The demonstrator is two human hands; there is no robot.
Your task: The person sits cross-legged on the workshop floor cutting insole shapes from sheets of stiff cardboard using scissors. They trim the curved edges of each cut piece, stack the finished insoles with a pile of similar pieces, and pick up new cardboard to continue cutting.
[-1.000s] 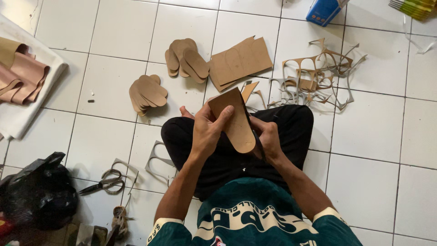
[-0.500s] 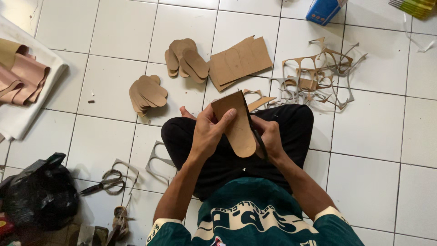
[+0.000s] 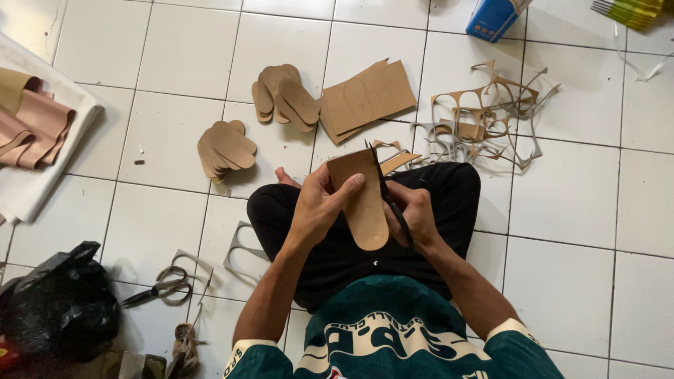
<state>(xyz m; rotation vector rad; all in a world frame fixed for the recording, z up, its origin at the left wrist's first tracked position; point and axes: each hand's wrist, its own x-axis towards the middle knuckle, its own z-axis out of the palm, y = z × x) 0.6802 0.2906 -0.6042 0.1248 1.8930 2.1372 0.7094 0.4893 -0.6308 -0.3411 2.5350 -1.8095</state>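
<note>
I sit cross-legged on a white tiled floor [image 3: 583,203]. My left hand [image 3: 319,203] holds a brown cardboard piece [image 3: 361,200] shaped like a shoe insole, rounded at its near end. My right hand [image 3: 414,214] grips black scissors [image 3: 390,200] whose blades run along the right edge of that piece, tips pointing away from me. Both hands are above my lap in black trousers.
Two stacks of cut insole shapes [image 3: 225,147] [image 3: 284,98] and flat cardboard sheets [image 3: 368,98] lie ahead. Leftover cardboard offcuts [image 3: 484,123] are at right. A second pair of scissors [image 3: 158,288], a black bag [image 3: 60,305] and folded tan material [image 3: 31,126] lie at left. A blue box [image 3: 495,17] is far ahead.
The cardboard piece has lost its wide uncut corner and turned more upright. The scissors have moved up along its right edge.
</note>
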